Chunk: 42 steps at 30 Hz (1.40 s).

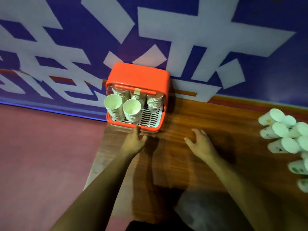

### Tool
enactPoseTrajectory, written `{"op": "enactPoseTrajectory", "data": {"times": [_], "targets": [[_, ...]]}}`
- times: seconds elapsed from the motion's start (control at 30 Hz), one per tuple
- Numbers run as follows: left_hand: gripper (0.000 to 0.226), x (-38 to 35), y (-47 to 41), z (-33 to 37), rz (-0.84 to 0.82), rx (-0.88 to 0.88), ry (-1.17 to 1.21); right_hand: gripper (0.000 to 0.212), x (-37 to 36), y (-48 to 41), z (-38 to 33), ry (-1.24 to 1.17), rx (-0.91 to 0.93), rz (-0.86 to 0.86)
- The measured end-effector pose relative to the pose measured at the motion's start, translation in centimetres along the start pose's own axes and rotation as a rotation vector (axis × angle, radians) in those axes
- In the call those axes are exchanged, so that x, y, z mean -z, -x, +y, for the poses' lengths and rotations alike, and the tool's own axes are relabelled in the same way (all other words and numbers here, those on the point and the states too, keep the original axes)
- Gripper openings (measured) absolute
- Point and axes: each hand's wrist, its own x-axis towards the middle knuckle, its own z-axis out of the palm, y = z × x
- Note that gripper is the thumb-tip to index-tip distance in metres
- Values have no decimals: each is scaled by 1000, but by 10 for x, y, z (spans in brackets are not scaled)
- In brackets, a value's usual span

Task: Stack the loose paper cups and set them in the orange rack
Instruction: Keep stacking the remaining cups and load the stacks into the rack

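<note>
The orange rack stands at the far left, holding five upright stacks of white paper cups on its slatted tray. Loose cups lie tumbled at the right.

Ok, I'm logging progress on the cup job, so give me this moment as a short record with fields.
rack: orange rack at the table's far edge, against the wall, front open
stacks in rack: five; two front stacks, three behind
free slot: front right of the tray
loose cups: pile at the right edge of the wooden table
left hand: empty, fingertips at the rack's front lip
right hand: empty, open, over the table
</note>
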Motion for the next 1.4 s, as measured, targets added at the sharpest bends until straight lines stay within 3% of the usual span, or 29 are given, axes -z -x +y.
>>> {"op": "enactPoseTrajectory", "data": {"times": [0.17, 0.33, 0.77, 0.9, 1.07, 1.3, 1.4], "targets": [[51, -47, 8, 67, -176, -141, -209, 63, 62, 40, 95, 5, -118, 135], [54, -124, 30, 157, -208, -306, -338, 60, 124, 81, 186, -81, -173, 299], [40, -403, 144, 346, -448, -590, -346, 48, 240, 197, 464, -219, -293, 519], [43, -472, 181, 370, -605, -629, -354, 61, 239, 223, 546, -271, -405, 484], [60, -539, 206, 375, -694, -620, -387, 94, 224, 240, 601, -293, -495, 392], [101, -597, 217, 367, -706, -594, -400, 109, 191, 233, 628, -329, -507, 349], [107, -614, 216, 360, -679, -672, -475, 102, 184, 227, 632, -315, -477, 309]]}}
